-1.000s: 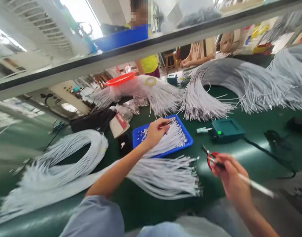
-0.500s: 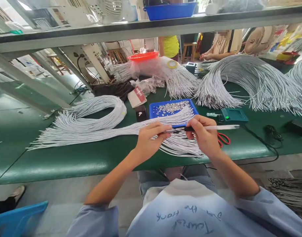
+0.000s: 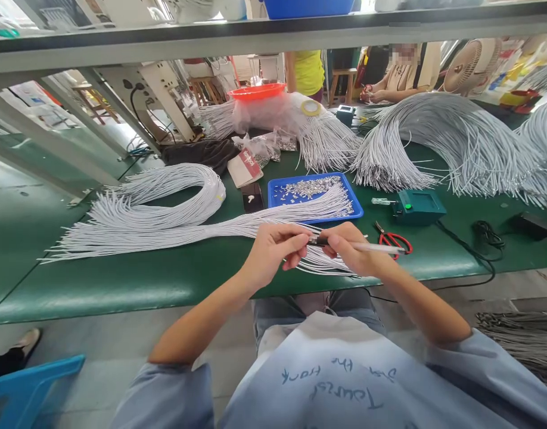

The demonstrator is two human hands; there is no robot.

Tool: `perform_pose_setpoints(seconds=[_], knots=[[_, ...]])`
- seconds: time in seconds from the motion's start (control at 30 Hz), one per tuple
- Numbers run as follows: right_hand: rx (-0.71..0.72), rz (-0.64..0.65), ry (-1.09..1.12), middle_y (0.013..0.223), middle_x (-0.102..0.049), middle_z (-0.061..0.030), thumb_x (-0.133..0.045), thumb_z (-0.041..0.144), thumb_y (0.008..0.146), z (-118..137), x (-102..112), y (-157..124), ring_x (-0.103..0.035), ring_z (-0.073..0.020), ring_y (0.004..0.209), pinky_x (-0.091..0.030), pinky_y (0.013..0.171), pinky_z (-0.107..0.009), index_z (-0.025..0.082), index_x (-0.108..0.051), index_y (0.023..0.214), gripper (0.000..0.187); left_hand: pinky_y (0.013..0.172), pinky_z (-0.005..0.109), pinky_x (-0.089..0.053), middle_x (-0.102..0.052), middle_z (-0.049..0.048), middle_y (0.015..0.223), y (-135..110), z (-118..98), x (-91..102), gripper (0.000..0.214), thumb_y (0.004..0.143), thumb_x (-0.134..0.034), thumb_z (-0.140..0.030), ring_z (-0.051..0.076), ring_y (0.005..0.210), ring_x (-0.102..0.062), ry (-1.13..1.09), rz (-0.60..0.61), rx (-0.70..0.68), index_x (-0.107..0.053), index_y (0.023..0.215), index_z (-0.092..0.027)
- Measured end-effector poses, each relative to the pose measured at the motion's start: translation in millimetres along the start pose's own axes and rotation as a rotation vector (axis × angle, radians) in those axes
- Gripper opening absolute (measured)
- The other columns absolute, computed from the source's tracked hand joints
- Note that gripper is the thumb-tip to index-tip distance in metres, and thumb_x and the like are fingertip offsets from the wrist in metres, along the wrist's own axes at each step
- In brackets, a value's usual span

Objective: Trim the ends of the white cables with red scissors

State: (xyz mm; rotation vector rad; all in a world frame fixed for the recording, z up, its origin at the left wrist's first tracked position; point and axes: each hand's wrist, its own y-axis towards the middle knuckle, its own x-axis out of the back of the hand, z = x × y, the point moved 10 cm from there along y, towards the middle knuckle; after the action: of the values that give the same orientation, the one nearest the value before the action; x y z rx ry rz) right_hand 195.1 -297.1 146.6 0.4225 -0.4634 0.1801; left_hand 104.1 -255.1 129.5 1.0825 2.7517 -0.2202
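Observation:
My left hand and my right hand meet just above the near edge of the green table. The right hand's fingers are closed around one white cable that sticks out to the right. Pinched between the left hand's fingertips is a small dark piece at that cable's tip. Under both hands lies a long bundle of white cables, its ends fanned across a blue tray of small metal parts.
Red-handled scissors lie right of my hands, beside a green box with a black cord. More cable bundles arch at the back right. A person sits across the table. A shelf runs overhead.
My left hand came back from the blue tray and my right hand put down the scissors; both hands have joined at the cable's tip and drawn slightly closer together.

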Motion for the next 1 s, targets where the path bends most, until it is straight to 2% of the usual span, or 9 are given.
perform_pose_setpoints(seconds=[0.17,0.33,0.5,0.57,0.63,0.73,0.8,0.9,1.0], knots=[[0.145,0.112,-0.3,0.054,-0.026,0.0049,-0.024,0.053,0.098,6.1,-5.7,-3.6,-0.021,-0.0083,0.049,-0.016,0.052,-0.028,0.021,-0.026,0.062,0.049,0.034,0.01,-0.023,-0.053,-0.0031,0.048,3.7,28.5,-9.1,0.028,0.061,-0.083,-0.032,-0.001,0.035,-0.037,-0.118,0.066,0.306,-0.067,0.062,-0.01],[-0.054,0.159,-0.28,0.05,-0.025,0.0044,-0.033,0.048,0.088,-33.7,-27.7,-12.3,-0.019,-0.0095,0.049,-0.012,0.055,-0.031,0.021,-0.027,0.056,0.042,0.036,0.012,-0.021,-0.052,-0.0034,0.05,-3.3,70.0,-0.1,0.034,0.059,-0.083,-0.039,-0.001,0.038,-0.038,-0.061,0.011,0.39,-0.066,0.067,-0.01],[-0.195,0.087,-0.19,0.05,-0.033,0.0046,-0.039,0.045,0.089,-79.7,-56.3,-39.5,-0.024,-0.0096,0.048,-0.017,0.052,-0.027,0.02,-0.039,0.06,0.038,0.037,0.015,-0.025,-0.053,0.0,0.049,-1.1,106.9,24.4,0.039,0.055,-0.084,-0.04,0.003,0.039,-0.041,0.077,-0.023,0.408,-0.068,0.068,-0.007],[-0.269,0.04,-0.137,0.053,-0.041,0.0046,-0.048,0.044,0.088,-95.7,-60.0,-58.4,-0.033,-0.0101,0.049,-0.024,0.051,-0.024,0.02,-0.05,0.069,0.031,0.039,0.017,-0.031,-0.057,0.0021,0.051,14.4,97.2,54.1,0.034,0.06,-0.083,-0.036,0.006,0.04,-0.046,0.131,-0.115,0.343,-0.069,0.072,-0.007],[-0.357,-0.067,-0.101,0.054,-0.043,0.0043,-0.048,0.043,0.09,-107.5,-52.7,-84.0,-0.038,-0.0108,0.051,-0.03,0.05,-0.022,0.019,-0.053,0.074,0.029,0.045,0.018,-0.038,-0.061,0.0019,0.059,38.9,68.7,99.9,0.025,0.072,-0.076,-0.032,0.006,0.046,-0.051,0.2,-0.29,0.215,-0.068,0.08,-0.01],[-0.488,-0.316,-0.106,0.058,-0.042,0.0025,-0.038,0.044,0.095,-115.0,-27.8,-136.6,-0.038,-0.0115,0.052,-0.032,0.049,-0.023,0.019,-0.05,0.072,0.036,0.058,0.015,-0.045,-0.064,0.0002,0.075,80.5,13.6,179.1,0.012,0.091,-0.057,-0.022,0.003,0.058,-0.056,0.333,-0.615,0.019,-0.064,0.095,-0.013],[-0.653,-0.541,-0.064,0.054,-0.035,0.0041,-0.045,0.051,0.09,-124.0,-10.3,-185.0,-0.034,-0.0112,0.049,-0.029,0.046,-0.023,0.019,-0.05,0.067,0.04,0.065,0.017,-0.048,-0.064,0.0022,0.083,109.9,-10.9,221.5,0.014,0.094,-0.052,-0.019,0.004,0.064,-0.058,0.426,-0.757,-0.019,-0.061,0.103,-0.011],[-0.89,-0.777,0.019,0.052,-0.037,0.0034,-0.059,0.063,0.075,-138.1,-4.5,-255.4,-0.034,-0.0117,0.047,-0.028,0.044,-0.025,0.019,-0.054,0.061,0.047,0.076,0.028,-0.055,-0.065,0.0062,0.1,149.2,-29.5,262.3,0.025,0.096,-0.056,-0.03,0.012,0.082,-0.063,0.553,-0.865,-0.023,-0.06,0.111,-0.011],[-1.015,-0.881,0.073,0.05,-0.041,0.0019,-0.064,0.071,0.064,-149.3,-11.4,-300.8,-0.038,-0.014,0.047,-0.032,0.044,-0.026,0.019,-0.059,0.06,0.052,0.086,0.039,-0.056,-0.062,0.0088,0.115,174.8,-24.7,281.7,0.034,0.094,-0.059,-0.037,0.019,0.1,-0.063,0.652,-0.894,0.037,-0.059,0.118,-0.013]])
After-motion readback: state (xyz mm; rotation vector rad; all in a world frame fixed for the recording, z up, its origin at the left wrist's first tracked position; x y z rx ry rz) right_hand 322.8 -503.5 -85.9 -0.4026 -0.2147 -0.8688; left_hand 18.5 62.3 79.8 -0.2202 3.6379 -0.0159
